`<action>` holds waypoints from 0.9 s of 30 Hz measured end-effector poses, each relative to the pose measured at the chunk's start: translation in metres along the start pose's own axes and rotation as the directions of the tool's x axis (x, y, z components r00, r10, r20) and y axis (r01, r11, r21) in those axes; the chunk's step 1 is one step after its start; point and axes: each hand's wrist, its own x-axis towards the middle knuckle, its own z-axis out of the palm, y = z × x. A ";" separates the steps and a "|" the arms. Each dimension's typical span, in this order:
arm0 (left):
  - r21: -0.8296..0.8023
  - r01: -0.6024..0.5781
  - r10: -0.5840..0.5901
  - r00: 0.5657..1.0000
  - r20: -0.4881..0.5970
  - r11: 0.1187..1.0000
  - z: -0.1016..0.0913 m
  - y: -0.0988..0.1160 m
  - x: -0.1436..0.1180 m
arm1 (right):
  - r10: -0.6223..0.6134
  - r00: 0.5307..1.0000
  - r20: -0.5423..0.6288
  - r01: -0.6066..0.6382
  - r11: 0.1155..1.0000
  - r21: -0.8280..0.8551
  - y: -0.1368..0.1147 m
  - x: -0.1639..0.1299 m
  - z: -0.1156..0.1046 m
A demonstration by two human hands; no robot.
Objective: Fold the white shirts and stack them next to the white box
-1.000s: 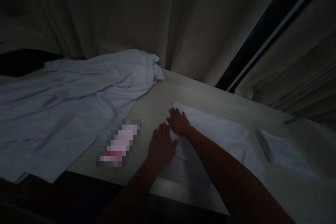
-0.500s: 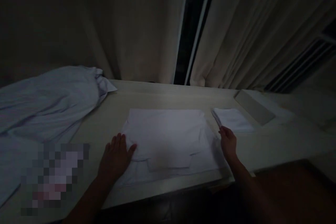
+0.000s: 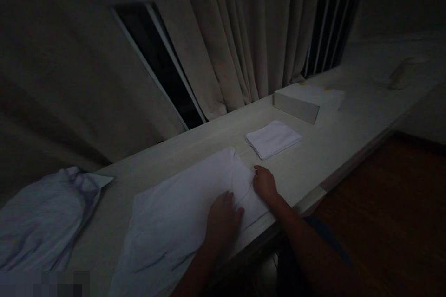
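White cloth point(image 3: 184, 209) spread near the front edge of a pale table point(image 3: 310, 160), left hand point(image 3: 225, 216) flat on it, thumb apart, right hand point(image 3: 265, 183) curled at its right edge, grip unclear, a strip of tabletop before a small folded cloth point(image 3: 273, 139), box point(image 3: 296, 107) beyond.

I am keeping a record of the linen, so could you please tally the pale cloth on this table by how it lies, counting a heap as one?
Large cloth laid flat: 1
Small folded cloth: 1
Crumpled heap: 1 (how many pieces it holds cannot be told)
Total: 3
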 end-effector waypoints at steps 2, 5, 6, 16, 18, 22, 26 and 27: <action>0.036 -0.004 0.003 1.000 0.017 0.999 0.006 0.000 0.014 | 0.004 1.000 0.000 -0.004 0.999 -0.045 -0.005 0.000 -0.003; 0.110 -0.048 0.043 0.998 0.052 0.993 0.010 -0.018 0.026 | 0.046 0.999 0.019 -0.045 0.995 -0.084 -0.010 0.003 -0.004; 0.131 -0.054 0.045 0.997 0.069 0.990 0.011 -0.028 0.029 | 0.060 0.998 0.036 -0.057 0.995 -0.079 -0.012 0.004 -0.004; 0.148 0.247 -0.255 0.966 0.039 0.958 0.036 -0.143 0.001 | 0.127 0.990 0.055 -0.136 0.969 0.204 -0.029 0.011 0.011; 0.115 0.261 -0.262 0.965 -0.002 0.959 0.042 -0.146 -0.005 | 0.209 0.976 0.054 -0.216 0.933 0.286 -0.030 0.011 0.013; 0.093 0.262 -0.260 0.965 -0.033 0.960 0.043 -0.141 -0.008 | 0.404 0.905 0.137 -0.407 0.721 0.560 -0.027 0.013 0.016; 0.088 0.238 -0.236 0.971 -0.035 0.967 0.041 -0.140 -0.007 | 0.511 0.793 0.331 -0.552 0.375 0.745 -0.026 0.014 0.018; 0.084 0.238 -0.236 0.971 -0.036 0.968 0.040 -0.141 -0.007 | 0.507 0.787 0.353 -0.558 0.338 0.758 -0.027 0.014 0.018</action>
